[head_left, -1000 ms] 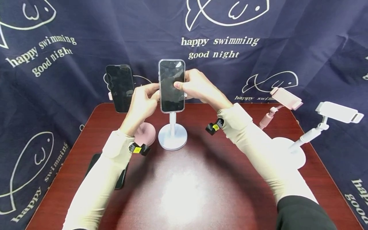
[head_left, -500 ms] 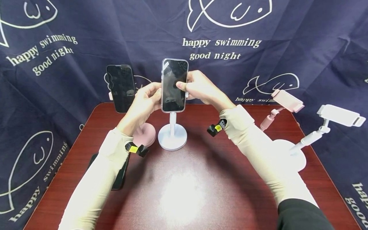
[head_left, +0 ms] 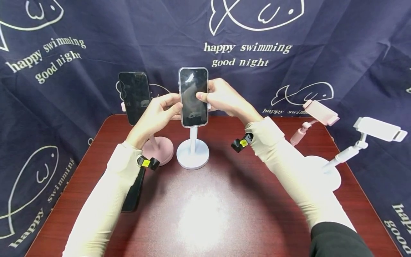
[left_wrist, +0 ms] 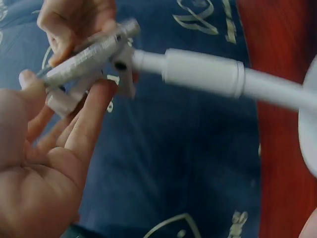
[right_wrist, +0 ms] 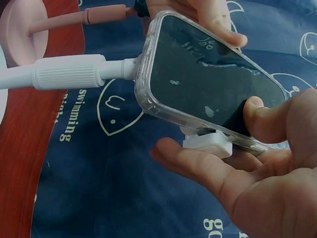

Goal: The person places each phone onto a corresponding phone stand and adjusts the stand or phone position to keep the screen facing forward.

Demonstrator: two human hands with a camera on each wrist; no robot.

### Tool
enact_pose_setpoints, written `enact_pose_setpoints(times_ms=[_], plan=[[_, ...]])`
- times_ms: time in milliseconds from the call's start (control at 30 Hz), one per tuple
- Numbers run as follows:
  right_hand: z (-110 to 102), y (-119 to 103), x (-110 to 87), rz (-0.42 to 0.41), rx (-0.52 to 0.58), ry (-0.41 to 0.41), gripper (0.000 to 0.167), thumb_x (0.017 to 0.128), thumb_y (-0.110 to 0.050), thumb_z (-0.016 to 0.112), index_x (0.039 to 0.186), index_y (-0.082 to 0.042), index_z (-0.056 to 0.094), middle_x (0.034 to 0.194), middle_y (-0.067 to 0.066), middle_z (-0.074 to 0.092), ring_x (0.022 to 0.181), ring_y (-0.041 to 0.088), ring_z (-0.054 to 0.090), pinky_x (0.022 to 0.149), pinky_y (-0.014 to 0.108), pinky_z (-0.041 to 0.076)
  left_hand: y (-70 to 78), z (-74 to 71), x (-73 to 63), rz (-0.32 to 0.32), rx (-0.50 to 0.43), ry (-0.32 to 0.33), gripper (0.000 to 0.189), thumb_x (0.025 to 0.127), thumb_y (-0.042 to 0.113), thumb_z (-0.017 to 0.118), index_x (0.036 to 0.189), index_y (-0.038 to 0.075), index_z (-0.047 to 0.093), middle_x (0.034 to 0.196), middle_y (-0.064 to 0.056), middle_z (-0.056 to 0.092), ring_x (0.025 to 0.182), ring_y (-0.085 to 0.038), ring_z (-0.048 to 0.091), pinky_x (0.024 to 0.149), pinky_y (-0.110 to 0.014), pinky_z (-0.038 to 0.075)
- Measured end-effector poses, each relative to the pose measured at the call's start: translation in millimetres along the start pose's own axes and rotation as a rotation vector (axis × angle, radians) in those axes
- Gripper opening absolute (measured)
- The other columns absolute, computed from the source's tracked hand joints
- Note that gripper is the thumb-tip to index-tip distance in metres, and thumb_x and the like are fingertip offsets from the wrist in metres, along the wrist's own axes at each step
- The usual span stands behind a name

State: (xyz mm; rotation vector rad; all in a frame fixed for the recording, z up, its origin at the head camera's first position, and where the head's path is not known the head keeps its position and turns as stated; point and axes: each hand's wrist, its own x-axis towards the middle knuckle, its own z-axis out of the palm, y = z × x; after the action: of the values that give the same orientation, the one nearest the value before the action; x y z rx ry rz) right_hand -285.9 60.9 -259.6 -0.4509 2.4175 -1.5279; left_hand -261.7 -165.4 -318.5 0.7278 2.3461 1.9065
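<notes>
A smartphone (head_left: 194, 98) in a clear case stands nearly upright at the white phone stand (head_left: 192, 154), in the middle of the head view. My right hand (head_left: 224, 98) grips it from the right, thumb on the screen and fingers behind. On the other side my left hand (head_left: 158, 114) pinches its edge, the thumb at the rim. In the left wrist view, the left fingers (left_wrist: 94, 106) lie behind the stand's white holder. A white clamp end (right_wrist: 208, 144) juts below the phone's edge in the right wrist view, beside the right fingers. Most of the holder is hidden behind the phone.
To the left, another smartphone (head_left: 133, 96) sits on a pink stand (head_left: 163, 151). A dark phone (head_left: 133, 194) lies under the left forearm. At right stand a pink stand (head_left: 321, 112) and a white stand (head_left: 380, 128), both without phones. A dark printed curtain (head_left: 250, 82) hangs behind the table.
The phone leaned slightly to the right half a second ago and is now straighter. My left thumb has come over its left edge, and the left wrist has shifted a little left.
</notes>
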Motion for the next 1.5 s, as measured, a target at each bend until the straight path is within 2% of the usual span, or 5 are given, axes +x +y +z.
enact_pose_setpoints(times_ms=[467,667,967,1200,1500], plan=[[1.7,-1.4,-3.8,-0.037,-0.193,0.088,0.015,0.098,-0.019,0.068,0.098,-0.004,0.07,0.066,-0.002,0.063,0.068,0.012,0.065,0.072,0.034,0.061,21.9,0.7,3.3,0.036,0.481,0.1,0.005,0.092,0.013,0.073,0.089,0.013,0.07,0.081,-0.003,0.075,0.07,-0.013,0.072,0.068,-0.026,0.053],[5.7,-3.8,-6.0,-0.058,-0.367,0.184,0.018,0.093,-0.025,0.071,0.085,-0.009,0.069,0.053,-0.008,0.039,0.054,0.011,0.041,0.053,0.028,0.037,23.0,3.1,2.4,-0.003,0.473,0.148,0.008,0.09,0.01,0.075,0.084,0.013,0.07,0.075,-0.003,0.073,0.069,-0.016,0.071,0.06,-0.027,0.049],[9.0,-5.0,-9.0,-0.043,-0.33,0.213,0.015,0.093,-0.024,0.073,0.087,-0.009,0.072,0.055,-0.007,0.047,0.057,0.012,0.047,0.054,0.028,0.04,24.2,3.9,2.9,-0.021,0.304,0.166,0.04,0.089,-0.001,0.075,0.118,0.01,0.05,0.09,-0.014,0.077,0.077,-0.028,0.077,0.069,-0.029,0.058],[11.8,-7.7,-10.6,-0.015,-0.333,0.257,0.017,0.093,-0.025,0.071,0.087,-0.009,0.071,0.058,-0.005,0.049,0.064,0.015,0.051,0.058,0.03,0.041,34.2,5.7,8.9,-0.127,0.482,0.131,0.055,0.094,0.008,0.07,0.143,0.009,0.045,0.098,-0.014,0.077,0.084,-0.029,0.076,0.076,-0.033,0.052],[10.6,-7.6,-13.3,0.013,-0.356,0.273,0.019,0.092,-0.025,0.07,0.082,-0.01,0.067,0.057,-0.006,0.043,0.063,0.017,0.05,0.056,0.031,0.04,31.9,7.0,12.2,-0.182,0.385,0.044,0.025,0.099,0.005,0.062,0.122,0.003,0.069,0.102,-0.017,0.074,0.087,-0.027,0.074,0.083,-0.037,0.059]])
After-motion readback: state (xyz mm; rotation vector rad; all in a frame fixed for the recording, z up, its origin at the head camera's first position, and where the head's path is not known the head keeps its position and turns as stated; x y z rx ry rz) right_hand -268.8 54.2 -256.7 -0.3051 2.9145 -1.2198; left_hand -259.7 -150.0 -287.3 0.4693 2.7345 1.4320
